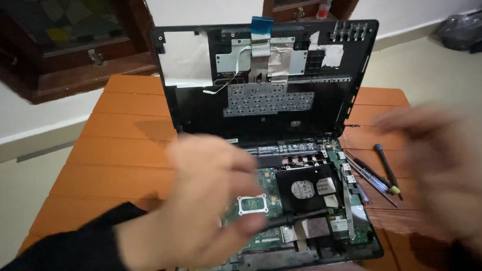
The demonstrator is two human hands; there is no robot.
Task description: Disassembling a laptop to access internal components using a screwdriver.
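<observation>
An opened laptop (261,125) lies on an orange wooden table (125,150), its top cover tipped up and its green circuit board and black drive (306,188) exposed. My left hand (201,206), blurred, hovers over the board's left side and grips a thin dark tool (296,217), likely a screwdriver, whose shaft lies across the board. My right hand (442,165), heavily blurred, is in the air to the right of the laptop, fingers spread, holding nothing that I can see. A ribbon cable (261,40) with a blue end hangs from the raised cover.
Several screwdrivers and pens (376,175) lie on the table just right of the laptop. Dark wooden furniture (75,45) stands at the back left, and a dark bag (462,30) sits on the floor at the far right.
</observation>
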